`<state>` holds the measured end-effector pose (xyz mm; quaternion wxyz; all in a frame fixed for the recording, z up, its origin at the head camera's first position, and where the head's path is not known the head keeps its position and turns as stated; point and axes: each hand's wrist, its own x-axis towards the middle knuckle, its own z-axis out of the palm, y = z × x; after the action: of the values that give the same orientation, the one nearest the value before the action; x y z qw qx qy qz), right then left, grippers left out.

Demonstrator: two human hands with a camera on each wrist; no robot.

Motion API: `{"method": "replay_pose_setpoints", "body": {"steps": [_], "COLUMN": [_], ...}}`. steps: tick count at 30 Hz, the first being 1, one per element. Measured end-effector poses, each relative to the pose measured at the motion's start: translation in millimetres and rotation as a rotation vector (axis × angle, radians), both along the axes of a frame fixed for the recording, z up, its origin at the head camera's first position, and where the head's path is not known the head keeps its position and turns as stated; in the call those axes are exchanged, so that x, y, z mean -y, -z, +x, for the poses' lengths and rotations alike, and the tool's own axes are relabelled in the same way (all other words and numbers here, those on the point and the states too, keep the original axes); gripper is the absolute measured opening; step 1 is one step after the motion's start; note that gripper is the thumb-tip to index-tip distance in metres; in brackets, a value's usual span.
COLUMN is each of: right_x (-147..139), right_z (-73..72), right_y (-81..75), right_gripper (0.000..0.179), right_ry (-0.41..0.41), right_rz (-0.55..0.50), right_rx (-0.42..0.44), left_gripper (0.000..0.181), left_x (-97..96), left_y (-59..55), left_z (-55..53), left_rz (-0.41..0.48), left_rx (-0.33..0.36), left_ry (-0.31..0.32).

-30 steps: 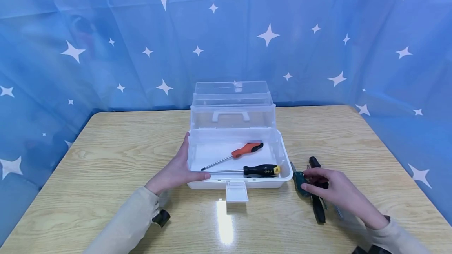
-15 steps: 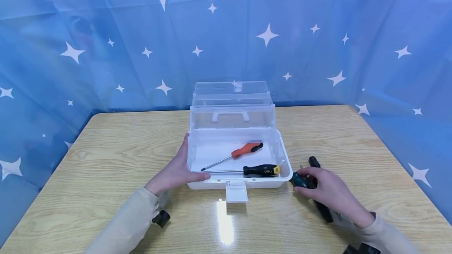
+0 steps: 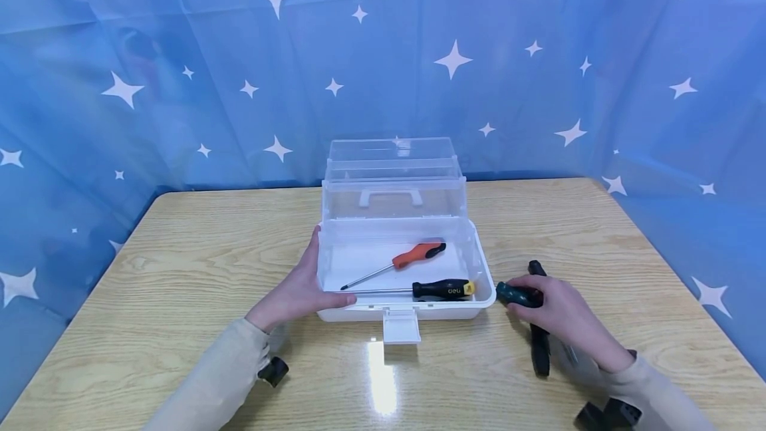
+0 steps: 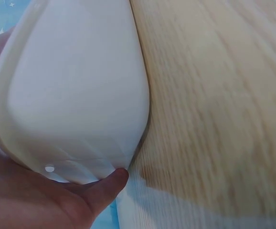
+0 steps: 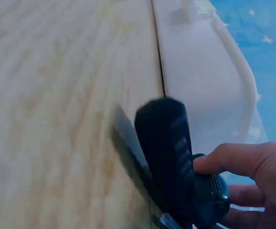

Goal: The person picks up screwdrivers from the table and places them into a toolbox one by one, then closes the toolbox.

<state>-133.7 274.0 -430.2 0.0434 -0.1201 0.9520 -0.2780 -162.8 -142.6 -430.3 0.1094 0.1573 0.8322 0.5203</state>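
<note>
My left hand (image 3: pixel 299 294) grips the left end of an open white plastic toolbox (image 3: pixel 359 314), thumb over its front rim. In the left wrist view, fingers and thumb lie around that white end wall (image 4: pixel 76 86). Inside the box lie an orange-handled screwdriver (image 3: pixel 413 255) and a black-and-yellow screwdriver (image 3: pixel 443 288). Just right of the box, my right hand (image 3: pixel 559 308) holds a dark green handle (image 3: pixel 511 294) between thumb and fingers. A black handle (image 3: pixel 540 351) shows below that hand; in the right wrist view a black handle (image 5: pixel 162 143) overlaps the green one (image 5: pixel 212 191).
The box's clear lid (image 3: pixel 395 171) stands raised at the back, and its front latch (image 3: pixel 401 326) hangs down. A thin metal shaft (image 3: pixel 570 353) lies near the right wrist. Behind the wooden table (image 3: pixel 179 271) hangs a blue star-patterned cloth (image 3: pixel 371 52).
My right hand has shifted slightly left, turning the green handle from steeply slanted to nearly level. The black tool beneath has swung a little. My left hand and the toolbox stay put.
</note>
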Motion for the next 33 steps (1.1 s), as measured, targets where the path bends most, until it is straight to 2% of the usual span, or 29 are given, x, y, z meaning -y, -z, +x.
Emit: {"method": "replay_pose_setpoints", "body": {"steps": [9,18,33], "right_x": [-4,-5,-11], "right_z": [-5.5,-14.2,-21.0], "right_y": [-0.3,-2.1,-6.9], "right_gripper": [0.034,0.034,0.033], "right_ry": [0.046,0.043,0.043], "right_rz": [-0.054,-0.099,-0.095], "right_rx": [0.008,-0.01,-0.039], "left_gripper": [0.128,0.127,0.128], "left_x": [-2.9,-2.4,0.6], "left_y": [-0.2,2.9,1.8], "left_z": [-0.6,-0.2,-1.4], "left_rz": [0.014,0.008,0.004], "left_rx": [-0.012,-0.013,-0.022], "left_ry": [0.008,0.008,0.012]}}
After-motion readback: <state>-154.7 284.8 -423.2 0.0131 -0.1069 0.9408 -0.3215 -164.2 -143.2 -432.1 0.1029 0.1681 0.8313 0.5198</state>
